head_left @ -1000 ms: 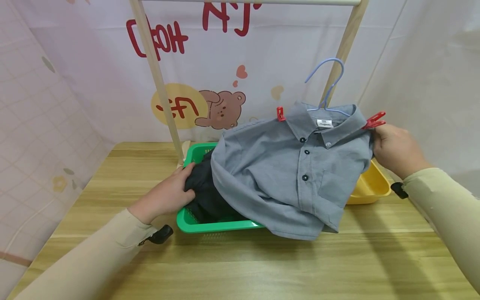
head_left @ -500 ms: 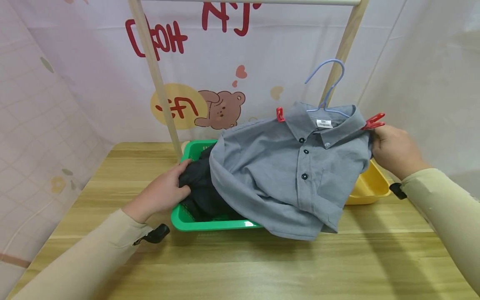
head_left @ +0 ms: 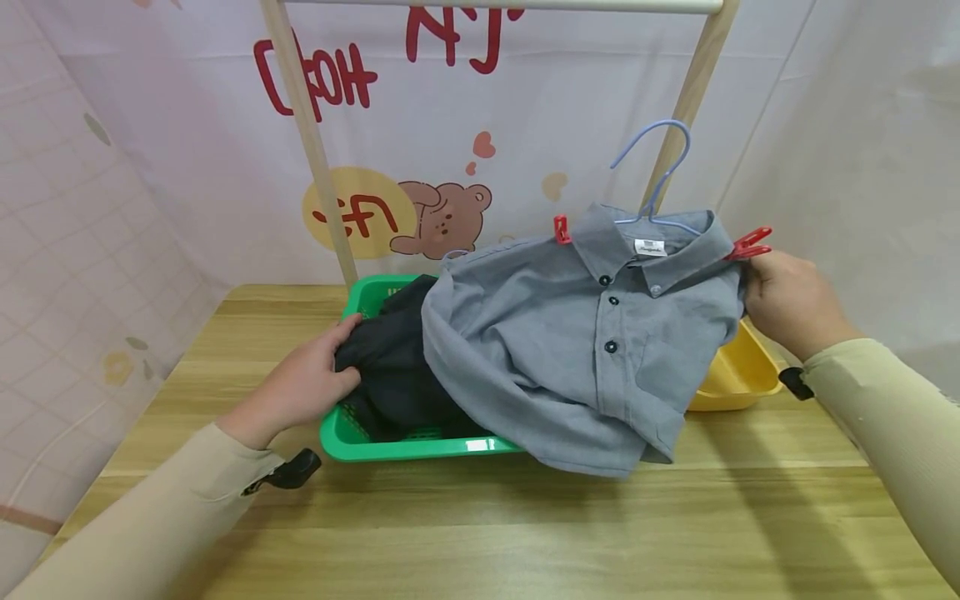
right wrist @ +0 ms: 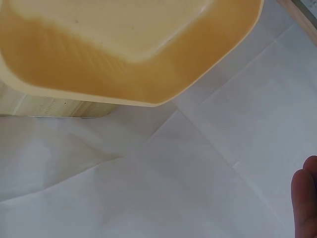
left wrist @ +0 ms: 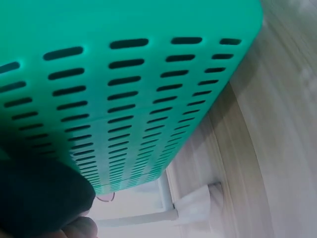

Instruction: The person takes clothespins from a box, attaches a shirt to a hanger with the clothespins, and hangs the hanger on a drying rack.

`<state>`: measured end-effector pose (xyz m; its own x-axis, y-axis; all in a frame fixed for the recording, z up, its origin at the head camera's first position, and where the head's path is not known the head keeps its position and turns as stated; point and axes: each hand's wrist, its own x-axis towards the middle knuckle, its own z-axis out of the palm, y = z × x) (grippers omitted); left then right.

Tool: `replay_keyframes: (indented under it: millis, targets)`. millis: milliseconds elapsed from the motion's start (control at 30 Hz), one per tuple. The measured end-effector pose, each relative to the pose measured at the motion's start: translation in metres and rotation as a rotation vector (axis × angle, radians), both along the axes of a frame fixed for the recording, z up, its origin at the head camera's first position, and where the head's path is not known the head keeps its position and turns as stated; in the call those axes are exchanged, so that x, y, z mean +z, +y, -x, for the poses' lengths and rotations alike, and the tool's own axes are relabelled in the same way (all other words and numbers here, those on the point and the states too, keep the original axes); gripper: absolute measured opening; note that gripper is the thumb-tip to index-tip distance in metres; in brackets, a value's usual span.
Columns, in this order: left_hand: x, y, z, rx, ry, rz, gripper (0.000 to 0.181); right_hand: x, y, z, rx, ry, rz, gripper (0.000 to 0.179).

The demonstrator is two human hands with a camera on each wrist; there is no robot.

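My left hand (head_left: 303, 383) grips the left rim of a green slotted basket (head_left: 420, 450), with black cloth (head_left: 401, 367) bunched under its thumb and fingers. The black cloth also fills the basket's left part. In the left wrist view a slotted basket wall (left wrist: 129, 99) fills much of the frame. A grey button-up shirt (head_left: 555, 325) with a light blue hanger (head_left: 663, 162) in its collar lies across the basket. My right hand (head_left: 795, 300) holds the shirt at its right shoulder, fingers partly hidden. Red clothespins (head_left: 750, 243) sit at both shoulders.
A yellow bin (head_left: 738, 375) stands behind the shirt on the right, partly covered. A wooden rack with a white top bar (head_left: 495, 4) rises behind the basket. The wood-look table (head_left: 480, 533) reaches toward the front; printed cloth (head_left: 600, 108) covers the back wall.
My left hand has moved left, and the green basket and black cloth have slid left with it. The shirt and my right hand stay almost still.
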<state>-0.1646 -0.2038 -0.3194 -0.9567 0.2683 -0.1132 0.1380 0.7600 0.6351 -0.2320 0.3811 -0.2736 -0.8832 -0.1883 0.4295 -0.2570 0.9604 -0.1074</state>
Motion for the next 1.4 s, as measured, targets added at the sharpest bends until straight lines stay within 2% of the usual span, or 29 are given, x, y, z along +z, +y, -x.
replay_keyframes:
  millis: [267, 533, 767, 1100, 1400]
  targets:
    - [0.004, -0.016, -0.001, 0.012, -0.010, -0.016, 0.083, -0.001, 0.006, -0.005, -0.003, 0.031, 0.011, 0.023]
    - [0.001, -0.028, -0.005, 0.019, 0.013, 0.006, 0.081, -0.002, 0.008, -0.006, -0.023, 0.036, 0.013, 0.022]
    - [-0.001, -0.038, -0.008, 0.046, -0.016, -0.005, 0.082, -0.003, 0.012, -0.005, -0.025, 0.027, 0.019, 0.024]
    - [-0.001, -0.056, -0.012, 0.043, -0.002, 0.035, 0.080, -0.004, 0.023, -0.006, -0.037, 0.022, 0.012, 0.026]
    - [-0.003, -0.078, -0.014, 0.014, -0.005, 0.069, 0.079, -0.003, 0.025, -0.007, -0.038, 0.007, 0.015, 0.027]
